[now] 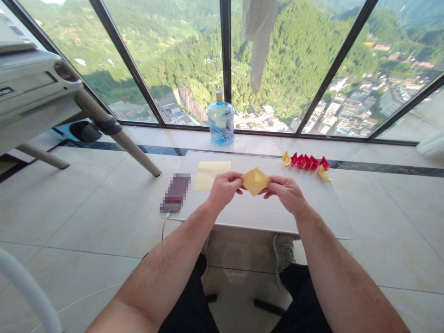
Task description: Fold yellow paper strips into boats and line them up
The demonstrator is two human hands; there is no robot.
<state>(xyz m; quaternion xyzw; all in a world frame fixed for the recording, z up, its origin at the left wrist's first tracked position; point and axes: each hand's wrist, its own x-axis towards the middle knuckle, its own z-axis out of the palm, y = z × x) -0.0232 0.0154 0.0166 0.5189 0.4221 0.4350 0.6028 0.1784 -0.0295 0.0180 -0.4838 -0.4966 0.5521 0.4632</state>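
Observation:
A folded yellow paper piece (255,180), diamond-shaped, is held above the white table (263,212) between both hands. My left hand (224,187) pinches its left corner. My right hand (286,192) pinches its right corner. A flat sheet of pale yellow paper (211,175) lies on the table just left of my left hand. A row of finished folded shapes, red ones (308,161) with a yellow one (286,158) at the left end and another yellow one (324,174) at the right end, sits at the table's far right.
A phone (175,192) on a white cable lies at the table's left edge. A blue water jug (221,120) stands on the window ledge behind. A treadmill (45,92) fills the left. White cloth (258,32) hangs at the window. My shoes (283,252) show under the table.

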